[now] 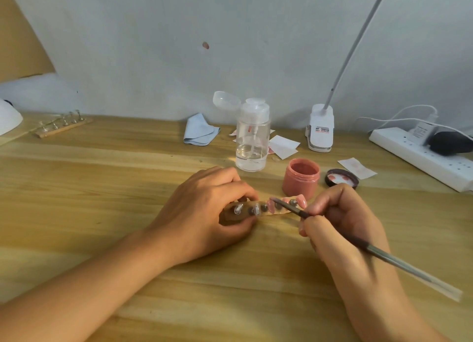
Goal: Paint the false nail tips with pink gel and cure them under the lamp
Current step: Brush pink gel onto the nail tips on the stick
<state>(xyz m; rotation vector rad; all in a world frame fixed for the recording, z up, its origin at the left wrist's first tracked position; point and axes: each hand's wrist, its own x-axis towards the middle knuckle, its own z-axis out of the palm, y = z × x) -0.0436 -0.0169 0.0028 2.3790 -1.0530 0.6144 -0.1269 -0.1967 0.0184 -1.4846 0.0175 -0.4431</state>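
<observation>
Reader: Where are the nail tips [302,202]?
Describer: Mounted on a wooden strip [256,211], low at the tabletop [102,175]. The left hand [212,208] has a grip pinching the strip's end; the right hand [340,221] pinches a brush [384,254], its tip at one nail.
Reader: Delicate?
Describer: Probably light, wet and easily smudged; hold only the strip.

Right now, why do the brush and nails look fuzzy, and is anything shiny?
Head view: the brush and nail tips look smeared, likely motion blur; the bottle is sharper; a bright patch lies on the table by the bottle's foot; the table's back edge bows, a wide-lens effect.
</observation>
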